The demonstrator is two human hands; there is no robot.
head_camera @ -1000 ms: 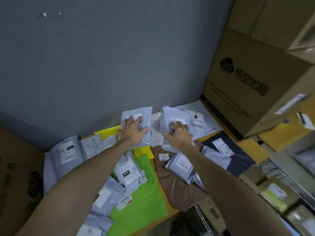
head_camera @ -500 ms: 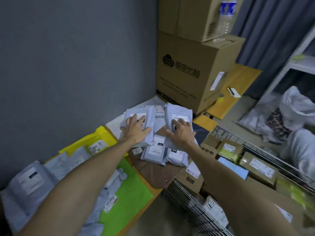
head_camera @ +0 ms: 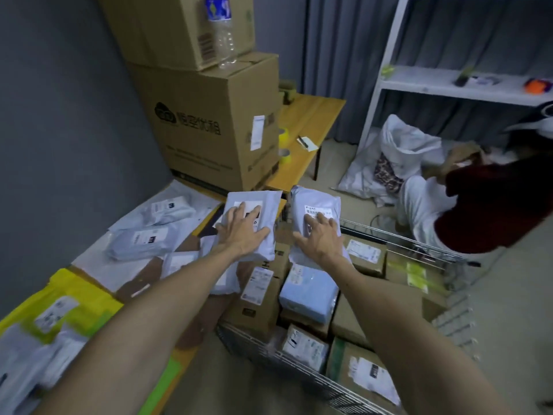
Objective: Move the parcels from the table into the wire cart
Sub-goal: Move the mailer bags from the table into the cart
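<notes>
Parcels (head_camera: 316, 201) lie flat, your left hand (head_camera: 243, 232) and right hand (head_camera: 319, 238) each clamping one, beside the wire cart (head_camera: 389, 236) for dropping.

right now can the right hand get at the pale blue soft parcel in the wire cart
Probably not yet: the right hand grips a grey plastic mailer, though the pale blue parcel lies uncovered close by.

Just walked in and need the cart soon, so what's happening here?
A person is carrying parcels from the table to the wire cart. The left hand holds a grey mailer near the table's edge; the right hand holds a labelled grey pouch above the boxes in the cart. Many more mailers lie on the table.
</notes>
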